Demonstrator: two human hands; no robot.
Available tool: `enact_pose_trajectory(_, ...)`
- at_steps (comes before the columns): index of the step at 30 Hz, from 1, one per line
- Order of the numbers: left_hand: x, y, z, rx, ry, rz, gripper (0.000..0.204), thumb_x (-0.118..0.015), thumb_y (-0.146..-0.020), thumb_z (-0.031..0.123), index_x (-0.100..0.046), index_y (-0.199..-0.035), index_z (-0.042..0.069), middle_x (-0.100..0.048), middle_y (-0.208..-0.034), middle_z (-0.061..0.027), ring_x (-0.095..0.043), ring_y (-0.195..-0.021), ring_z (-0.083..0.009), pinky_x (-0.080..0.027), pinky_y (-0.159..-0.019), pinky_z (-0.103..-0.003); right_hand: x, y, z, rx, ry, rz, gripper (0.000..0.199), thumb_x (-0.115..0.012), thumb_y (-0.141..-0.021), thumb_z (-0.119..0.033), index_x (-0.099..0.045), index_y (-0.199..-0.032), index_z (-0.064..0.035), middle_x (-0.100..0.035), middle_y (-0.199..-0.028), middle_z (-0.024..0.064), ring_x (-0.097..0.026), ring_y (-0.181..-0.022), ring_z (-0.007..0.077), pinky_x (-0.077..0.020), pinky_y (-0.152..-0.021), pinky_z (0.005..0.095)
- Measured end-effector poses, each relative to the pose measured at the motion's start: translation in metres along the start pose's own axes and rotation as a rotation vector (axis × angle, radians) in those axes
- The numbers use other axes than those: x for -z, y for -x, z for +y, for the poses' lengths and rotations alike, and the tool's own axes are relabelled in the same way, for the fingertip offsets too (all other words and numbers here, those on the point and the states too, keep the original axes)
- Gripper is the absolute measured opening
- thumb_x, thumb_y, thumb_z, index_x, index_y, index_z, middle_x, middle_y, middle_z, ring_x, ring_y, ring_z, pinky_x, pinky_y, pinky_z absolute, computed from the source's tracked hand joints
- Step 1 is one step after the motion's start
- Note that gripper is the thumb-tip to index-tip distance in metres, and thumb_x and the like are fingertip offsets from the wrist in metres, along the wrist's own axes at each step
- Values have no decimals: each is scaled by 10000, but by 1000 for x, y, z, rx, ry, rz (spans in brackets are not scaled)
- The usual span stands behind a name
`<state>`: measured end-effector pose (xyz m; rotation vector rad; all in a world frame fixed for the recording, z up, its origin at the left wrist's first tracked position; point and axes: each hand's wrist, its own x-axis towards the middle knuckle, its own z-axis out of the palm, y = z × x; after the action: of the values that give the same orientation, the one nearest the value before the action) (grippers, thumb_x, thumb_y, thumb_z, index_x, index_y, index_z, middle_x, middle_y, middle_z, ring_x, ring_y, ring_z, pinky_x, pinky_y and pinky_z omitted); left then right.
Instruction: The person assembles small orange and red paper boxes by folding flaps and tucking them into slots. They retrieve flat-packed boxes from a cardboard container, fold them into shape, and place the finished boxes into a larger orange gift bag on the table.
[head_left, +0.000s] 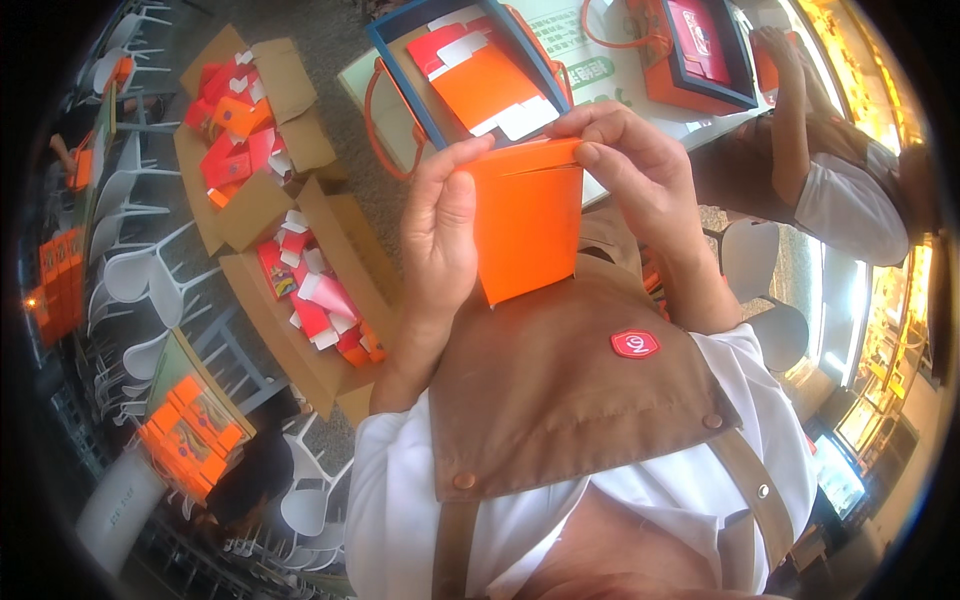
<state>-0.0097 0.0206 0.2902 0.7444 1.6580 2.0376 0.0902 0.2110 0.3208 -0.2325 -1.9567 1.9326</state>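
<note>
Left hand (440, 225) and right hand (635, 165), both raised, grip grasping orange box (525, 225); its lower back hidden.

orange carton (527, 225) held centre | blue-rimmed gift box (465, 70) above
</note>
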Motion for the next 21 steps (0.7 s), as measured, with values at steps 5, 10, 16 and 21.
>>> enact_pose_trajectory(5,-3,-1,6,61,36,16,310,-405,-1067,172,-574,-1269,10,-610,-1288,-145,-564,-1191,-214,-432,-1034,-349,-2,2,0,58,86,17,17,-605,-902,28,-612,-887,29,-639,-1105,84,-596,-920,111,-495,-784,253)
enact_pose_trajectory(10,0,0,3,27,38,17,288,-402,-1057,148,-576,-1241,13,-604,-1292,-155,-561,-1195,-222,-430,-1037,-360,-1,2,-2,40,97,-13,38,-607,-891,32,-599,-857,18,-628,-1103,81,-590,-880,89,-495,-756,241)
enact_pose_trajectory(16,3,0,-2,-19,-4,-9,251,-419,-1051,128,-588,-1202,21,-609,-1277,-174,-574,-1181,-233,-433,-1037,-365,-6,4,-1,-36,-58,23,36,-605,-913,17,-588,-935,-5,-627,-1110,77,-596,-910,96,-507,-792,253)
enact_pose_trajectory(21,2,-4,0,-21,-6,-16,246,-420,-1052,123,-594,-1194,20,-617,-1265,-171,-582,-1172,-227,-439,-1030,-360,-12,-2,-4,-76,-159,79,138,-661,-908,-17,-624,-1040,-10,-638,-1094,72,-616,-939,116,-509,-816,260)
